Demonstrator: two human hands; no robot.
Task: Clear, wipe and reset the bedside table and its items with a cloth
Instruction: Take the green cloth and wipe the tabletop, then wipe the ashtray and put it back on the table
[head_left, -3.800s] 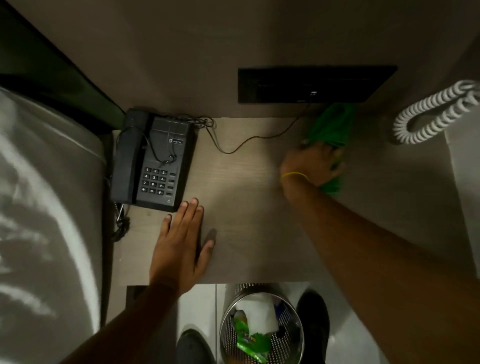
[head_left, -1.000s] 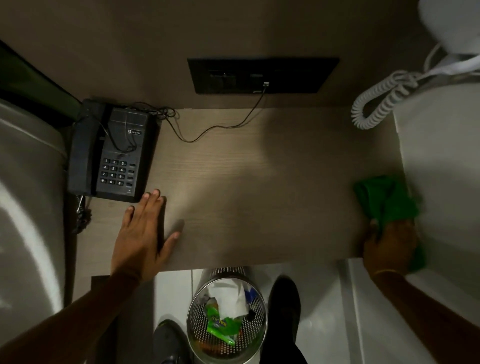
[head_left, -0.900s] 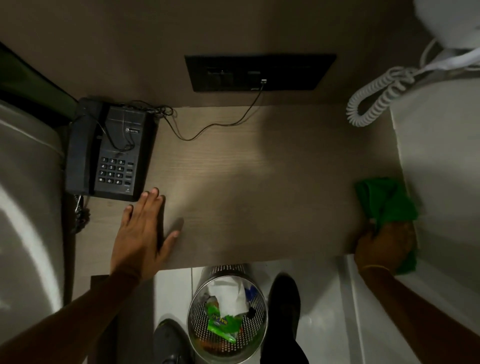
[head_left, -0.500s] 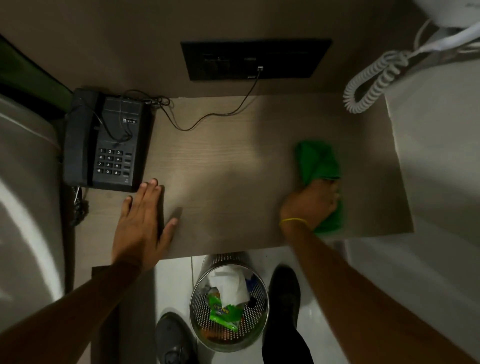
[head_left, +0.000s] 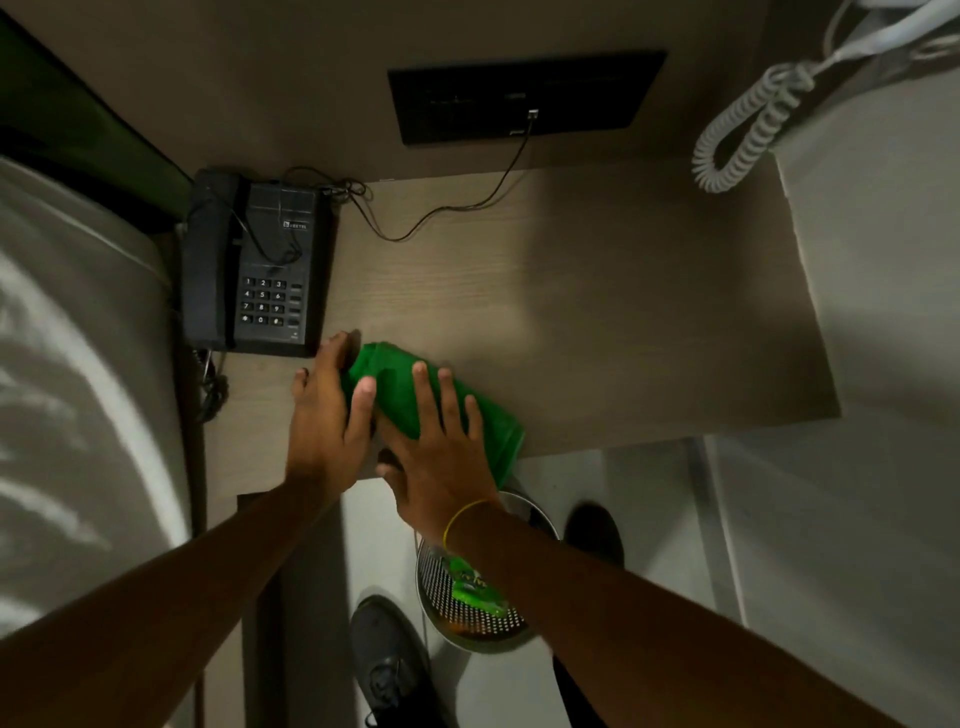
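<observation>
A green cloth (head_left: 397, 382) lies on the wooden bedside table (head_left: 597, 322) near its front left edge. My right hand (head_left: 441, 452) presses flat on the cloth with fingers spread. My left hand (head_left: 327, 415) lies next to it, its thumb and fingers touching the cloth's left side. A black desk telephone (head_left: 260, 270) sits at the table's back left corner, just beyond my left fingertips. Its thin black cord (head_left: 452, 208) runs across the back of the table to a dark wall socket panel (head_left: 524, 96).
A perforated metal waste bin (head_left: 467, 613) with wrappers stands on the floor below the table's front edge, between my two shoes. A white coiled cord (head_left: 748, 135) hangs at the back right. White bedding (head_left: 78, 389) lies at the left.
My right hand has swept the cloth leftward along the table's front, from the right edge to beside my left hand. The left hand now touches the cloth.
</observation>
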